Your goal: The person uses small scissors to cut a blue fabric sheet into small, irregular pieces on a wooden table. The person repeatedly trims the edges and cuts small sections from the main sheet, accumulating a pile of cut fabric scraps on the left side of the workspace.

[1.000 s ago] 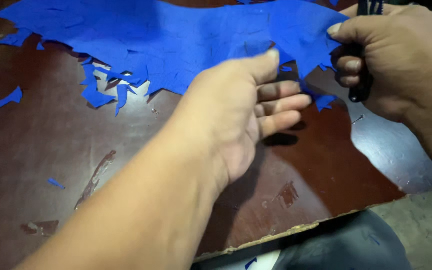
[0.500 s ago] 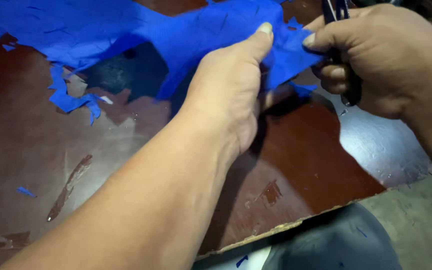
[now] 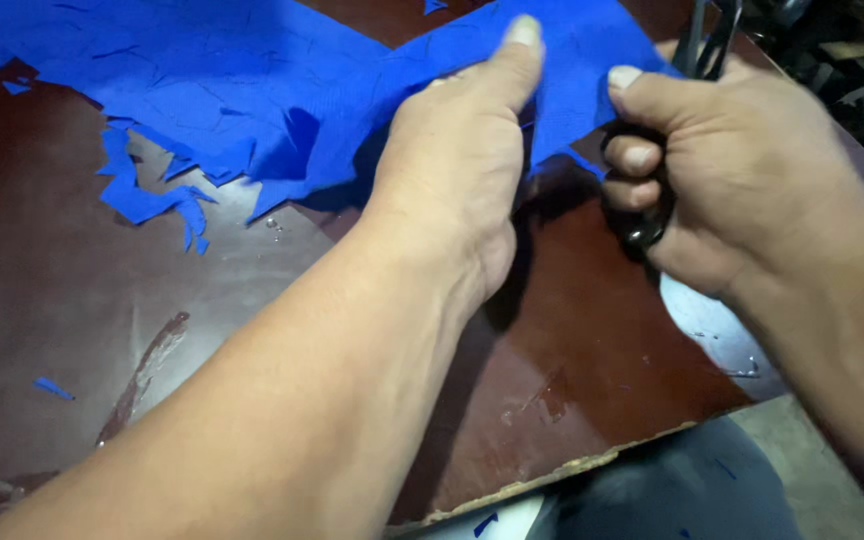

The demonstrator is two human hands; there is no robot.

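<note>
blue sheet [image 3: 252, 90]: thin, limp, light, ragged-cut, likely tears easily; lies over the desk's [image 3: 602, 370] far side | left hand [image 3: 457, 170]: grip pinching its lifted near edge | right hand [image 3: 722, 170]: thumb on sheet, fingers curled round black scissors [image 3: 652, 215] | hold: near that edge, both sides

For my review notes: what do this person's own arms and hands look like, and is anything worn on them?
Both are bare: the left hand and right hand wear no gloves, and no rings, watch or wristbands show. The forearms are uncovered as far as the frame reaches, with no sleeve edge in view. Fingernails are short and unpainted.
</note>
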